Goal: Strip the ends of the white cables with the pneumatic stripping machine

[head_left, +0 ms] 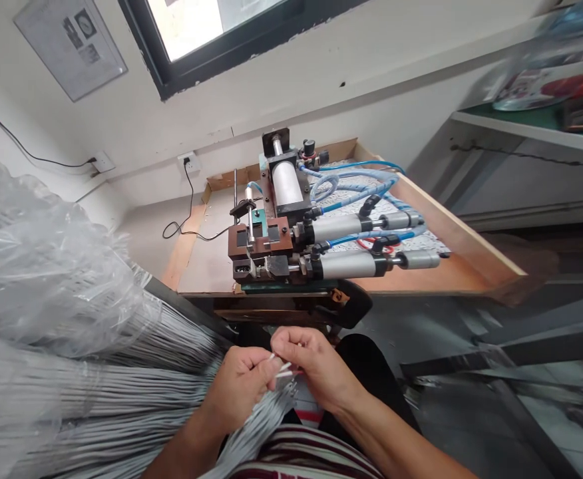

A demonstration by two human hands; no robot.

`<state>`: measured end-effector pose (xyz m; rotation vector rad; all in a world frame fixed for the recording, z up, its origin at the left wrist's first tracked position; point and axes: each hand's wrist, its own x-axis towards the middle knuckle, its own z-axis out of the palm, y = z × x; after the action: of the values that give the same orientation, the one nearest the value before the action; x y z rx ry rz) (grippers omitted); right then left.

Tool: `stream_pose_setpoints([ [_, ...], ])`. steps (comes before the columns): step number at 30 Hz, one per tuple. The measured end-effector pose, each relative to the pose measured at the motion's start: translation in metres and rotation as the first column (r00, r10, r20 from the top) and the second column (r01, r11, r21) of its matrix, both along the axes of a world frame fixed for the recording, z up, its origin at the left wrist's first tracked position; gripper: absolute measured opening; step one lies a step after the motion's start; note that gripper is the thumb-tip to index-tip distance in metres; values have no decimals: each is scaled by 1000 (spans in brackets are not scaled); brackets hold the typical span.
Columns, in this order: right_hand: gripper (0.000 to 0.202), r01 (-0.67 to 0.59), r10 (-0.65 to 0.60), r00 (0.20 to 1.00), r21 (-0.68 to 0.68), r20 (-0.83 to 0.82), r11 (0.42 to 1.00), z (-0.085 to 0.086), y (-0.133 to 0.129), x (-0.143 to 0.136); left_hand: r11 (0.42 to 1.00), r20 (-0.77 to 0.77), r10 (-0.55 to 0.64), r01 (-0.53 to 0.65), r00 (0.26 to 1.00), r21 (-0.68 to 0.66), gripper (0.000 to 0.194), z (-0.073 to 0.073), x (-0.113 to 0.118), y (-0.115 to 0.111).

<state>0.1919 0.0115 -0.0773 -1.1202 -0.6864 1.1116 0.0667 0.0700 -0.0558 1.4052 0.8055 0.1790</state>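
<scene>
Both my hands meet low in the middle of the head view, above my lap. My left hand (244,386) is closed, its thumb and index finger pinching thin white wire ends (282,370). Close on its right, my right hand (316,366) has its fingers curled round the other side of these wires. Below them a bundle of grey cables (266,416) lies across my lap, its cut ends just under my fingers. Beyond my hands, a pneumatic machine (260,245) with silver cylinders and blue hoses stands on a wooden bench (204,266).
Large bundles of grey cables (122,392), partly wrapped in clear plastic (46,266), fill the left side. A shelf (531,130) with plastic-wrapped items is at the right. A metal frame (471,356) stands at the lower right. The bench's front edge lies just ahead.
</scene>
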Motion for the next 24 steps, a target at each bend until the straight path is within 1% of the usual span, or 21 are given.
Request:
stream_pose_setpoints([
  [1,28,26,-29,994,-29,-106,999,-5,1,1,1000,-5,-2,2,1000,-10,33,-2,-1,-1],
  [2,30,70,-77,982,-51,-172,996,-10,1,4,1000,-13,5,-5,1000,-23,34,-4,-3,-1],
  [4,32,204,-211,961,-54,-180,977,-16,0,13,998,-22,42,-43,999,-43,34,-7,-5,-1],
  [5,31,256,-261,953,-49,-154,965,-17,-1,17,997,-20,67,-68,998,-42,33,-9,-5,-1],
  [6,28,275,-279,953,-48,-117,960,-16,-3,20,995,-14,94,-94,996,-36,33,-9,-5,0],
  [8,23,203,-204,979,-43,-25,978,-11,-5,23,993,7,120,-120,993,-19,31,-8,-2,0],
  [10,21,47,-45,996,-33,74,998,-2,-7,21,994,28,112,-112,993,-9,30,-5,2,0],
  [12,19,-61,63,983,-18,174,998,6,-8,17,996,29,86,-86,996,7,30,-2,4,-1],
  [13,16,-93,92,969,-9,228,996,9,-8,15,997,20,77,-77,997,21,31,-1,4,-1],
  [15,12,-110,97,937,19,337,994,13,-8,11,996,-5,74,-73,997,59,31,0,4,-2],
  [18,18,-32,-11,889,87,458,996,12,-8,4,993,-14,83,-82,996,82,30,-2,2,-3],
  [20,19,41,-90,878,113,469,993,7,-7,2,993,-5,97,-96,995,65,30,-6,0,-2],
  [22,19,151,-177,899,96,401,984,1,-6,7,992,0,118,-118,993,42,31,-10,-2,-2],
  [24,22,305,-300,907,29,296,952,-4,-6,16,988,8,150,-150,989,33,31,-13,-3,-2],
])
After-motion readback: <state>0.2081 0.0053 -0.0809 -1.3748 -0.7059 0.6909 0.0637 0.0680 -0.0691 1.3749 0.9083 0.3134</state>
